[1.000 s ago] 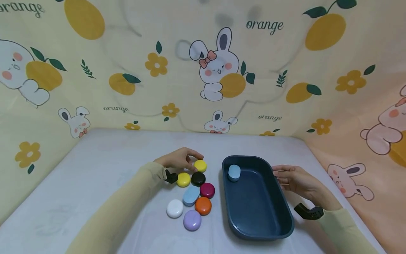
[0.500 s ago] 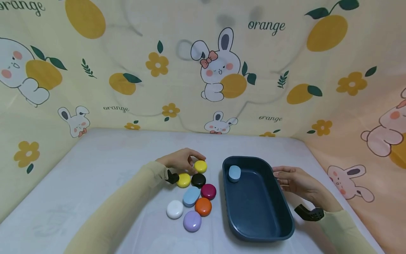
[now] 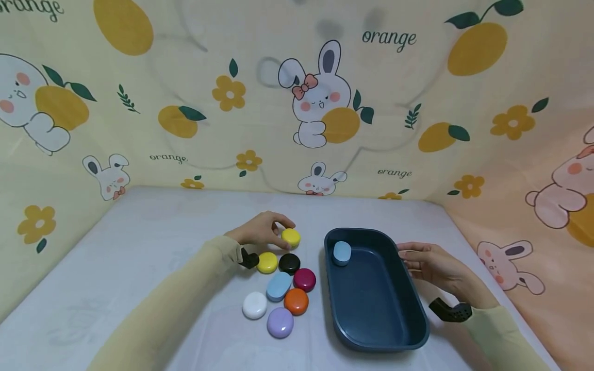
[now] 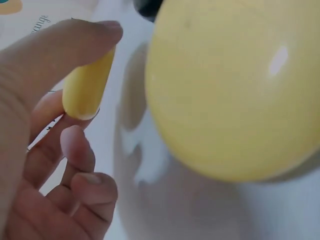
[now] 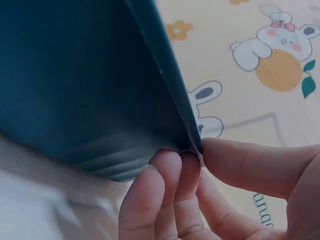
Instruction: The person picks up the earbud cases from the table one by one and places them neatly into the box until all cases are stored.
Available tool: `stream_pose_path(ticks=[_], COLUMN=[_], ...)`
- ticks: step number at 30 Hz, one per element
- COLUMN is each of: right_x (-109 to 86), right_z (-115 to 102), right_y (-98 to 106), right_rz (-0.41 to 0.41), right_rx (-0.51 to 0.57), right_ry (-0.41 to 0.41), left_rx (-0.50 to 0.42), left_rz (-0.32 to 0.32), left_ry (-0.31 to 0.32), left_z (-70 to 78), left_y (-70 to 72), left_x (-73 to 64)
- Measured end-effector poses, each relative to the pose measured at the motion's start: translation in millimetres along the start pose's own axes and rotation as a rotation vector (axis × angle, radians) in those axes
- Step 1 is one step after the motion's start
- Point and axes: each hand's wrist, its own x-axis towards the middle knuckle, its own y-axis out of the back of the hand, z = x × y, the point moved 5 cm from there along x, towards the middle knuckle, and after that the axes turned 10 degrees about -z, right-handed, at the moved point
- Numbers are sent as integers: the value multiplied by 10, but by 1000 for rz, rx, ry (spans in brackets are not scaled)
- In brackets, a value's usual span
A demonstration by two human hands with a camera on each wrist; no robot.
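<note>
My left hand [image 3: 263, 230] pinches a glossy yellow rounded disc [image 3: 291, 237] between thumb and fingers, at the far end of a group of discs. In the left wrist view this yellow disc [image 4: 87, 90] stands on edge under the thumb, while a second yellow disc [image 4: 235, 90] looms close on the right. On the other side, my right hand [image 3: 438, 268] holds the rim of a dark blue rectangular bin [image 3: 378, 299]. The right wrist view has the thumb [image 5: 250, 165] at the rim and curled fingertips against the outer wall. A light blue oval piece [image 3: 342, 253] lies inside the bin's far left corner.
Left of the bin lie a black disc [image 3: 290, 264], a dark red disc [image 3: 304, 280], a light blue oval piece [image 3: 278, 286], an orange disc [image 3: 296, 301], a white disc [image 3: 254, 305] and a purple disc [image 3: 280, 322]. A printed curtain [image 3: 260, 118] encloses the white table [image 3: 185, 216].
My left hand has risen slightly with the yellow disc, moving it a little away from the black disc. The right hand and the bin stay in place.
</note>
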Motion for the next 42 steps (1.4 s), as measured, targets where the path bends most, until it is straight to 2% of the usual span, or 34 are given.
stream_pose_path(ticks=[13, 20, 24, 33, 42], right_x=[13, -4, 12, 24, 7], right_z=[27, 45, 39, 30, 26], right_y=[30, 37, 35, 35, 33], right_rz=[11, 2, 6, 21, 42], right_rx=[-5, -1, 7, 4, -12], right_ry=[-13, -16, -23, -25, -23], left_rx=[-34, -72, -79, -58, -65], left_rz=[125, 168, 180, 152, 136], left_ry=[-43, -44, -80, -215, -318], left_z=[203, 305, 426, 835, 1217], left_y=[110, 89, 55, -57, -259], left_x=[-235, -333, -375, -347, -193])
